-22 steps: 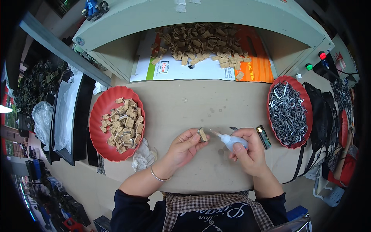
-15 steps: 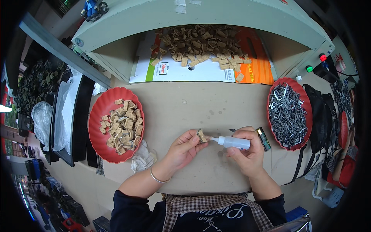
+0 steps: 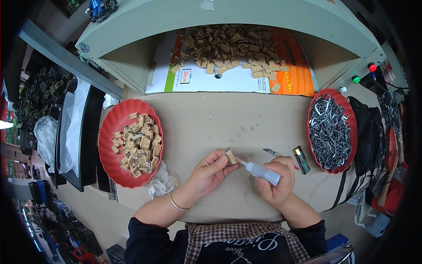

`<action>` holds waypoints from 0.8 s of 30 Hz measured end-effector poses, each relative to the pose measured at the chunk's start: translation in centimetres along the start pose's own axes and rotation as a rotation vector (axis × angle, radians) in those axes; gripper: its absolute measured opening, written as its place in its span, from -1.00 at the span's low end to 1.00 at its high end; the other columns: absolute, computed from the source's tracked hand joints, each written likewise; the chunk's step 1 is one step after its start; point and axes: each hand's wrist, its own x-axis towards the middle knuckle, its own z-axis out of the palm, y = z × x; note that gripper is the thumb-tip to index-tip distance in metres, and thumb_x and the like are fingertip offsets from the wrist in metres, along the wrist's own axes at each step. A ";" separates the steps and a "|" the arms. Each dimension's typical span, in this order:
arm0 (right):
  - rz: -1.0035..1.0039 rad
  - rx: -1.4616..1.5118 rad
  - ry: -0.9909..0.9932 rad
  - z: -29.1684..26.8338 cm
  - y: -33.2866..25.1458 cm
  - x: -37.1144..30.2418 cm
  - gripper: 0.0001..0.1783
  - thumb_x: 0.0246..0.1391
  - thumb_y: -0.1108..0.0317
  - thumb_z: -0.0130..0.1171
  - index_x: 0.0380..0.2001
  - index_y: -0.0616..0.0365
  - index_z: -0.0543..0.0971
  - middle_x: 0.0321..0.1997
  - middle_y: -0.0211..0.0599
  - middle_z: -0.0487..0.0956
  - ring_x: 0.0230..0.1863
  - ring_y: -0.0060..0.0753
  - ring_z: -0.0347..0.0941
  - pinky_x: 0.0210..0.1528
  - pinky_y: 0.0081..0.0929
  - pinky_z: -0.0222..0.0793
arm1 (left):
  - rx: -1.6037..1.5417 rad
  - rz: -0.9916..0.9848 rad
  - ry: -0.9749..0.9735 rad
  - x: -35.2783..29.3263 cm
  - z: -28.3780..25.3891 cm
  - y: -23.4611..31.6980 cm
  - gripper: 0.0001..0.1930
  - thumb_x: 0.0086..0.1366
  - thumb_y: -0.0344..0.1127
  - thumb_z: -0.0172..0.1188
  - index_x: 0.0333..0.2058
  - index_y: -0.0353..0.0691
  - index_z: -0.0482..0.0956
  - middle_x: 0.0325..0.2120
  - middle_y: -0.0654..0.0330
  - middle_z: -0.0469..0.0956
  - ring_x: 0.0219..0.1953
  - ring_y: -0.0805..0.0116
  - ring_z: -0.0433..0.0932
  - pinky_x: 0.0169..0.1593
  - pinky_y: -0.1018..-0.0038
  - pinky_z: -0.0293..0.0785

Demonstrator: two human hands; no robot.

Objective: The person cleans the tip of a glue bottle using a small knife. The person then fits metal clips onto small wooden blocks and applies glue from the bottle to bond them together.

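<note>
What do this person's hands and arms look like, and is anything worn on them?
The left hand and right hand are gloveless. A slim, silvery bangle circles the left forearm; no bangle shows on the right one. Dark sleeves stop partway, leaving both forearms bare.

The near middle is taken up by a tan table [image 3: 189, 110], its top marked by a few dark spots. The far side is closed off by a pale green cabinet [image 3: 237, 15], bowed by the lens, its open bay faced toward the near side. The far left is crossed at a slant by a grey bar [image 3: 70, 57]. On the left, pale floor [image 3: 94, 209] is seen past the table's edge, bordered by dark clutter too small to be made out. The left edge is lit by a glaring white lamp [image 3: 6, 125]; nearer, a thin bluish strip light [image 3: 27, 226] is seen.
</note>
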 end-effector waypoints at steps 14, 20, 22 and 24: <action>-0.022 -0.011 -0.025 0.3 0.0 0.0 -0.62 -0.19 0.36 0.28 -0.28 0.24 0.41 -0.40 -0.24 0.35 -0.42 -0.35 0.26 -0.45 -0.53 0.24 | -0.009 0.013 -0.006 -0.1 -0.1 -0.2 -0.88 0.25 -0.33 -0.01 -0.26 -0.16 0.44 -0.24 0.20 0.50 -0.01 0.33 0.37 0.07 0.39 0.27; -0.024 -0.010 -0.029 0.3 -0.1 0.1 -0.62 -0.19 0.37 0.28 -0.28 0.24 0.41 -0.39 -0.24 0.35 -0.41 -0.35 0.26 -0.44 -0.52 0.24 | -0.004 0.014 -0.012 -0.1 -0.1 -0.2 -0.89 0.25 -0.33 0.00 -0.27 -0.15 0.44 -0.23 0.19 0.51 -0.01 0.33 0.37 0.06 0.38 0.27; -0.024 -0.011 -0.030 0.3 0.0 0.1 -0.62 -0.19 0.37 0.27 -0.28 0.24 0.41 -0.39 -0.24 0.34 -0.41 -0.35 0.25 -0.44 -0.53 0.23 | 0.000 0.012 -0.009 -0.1 0.0 -0.2 -0.89 0.25 -0.33 0.00 -0.27 -0.15 0.44 -0.23 0.20 0.51 -0.02 0.33 0.37 0.06 0.38 0.26; -0.029 -0.014 -0.038 0.3 0.0 0.0 -0.62 -0.20 0.38 0.27 -0.28 0.24 0.41 -0.39 -0.24 0.33 -0.41 -0.35 0.24 -0.43 -0.52 0.23 | 0.004 0.010 -0.005 -0.1 0.0 -0.2 -0.89 0.25 -0.32 0.01 -0.27 -0.14 0.44 -0.23 0.20 0.51 -0.02 0.33 0.37 0.06 0.38 0.26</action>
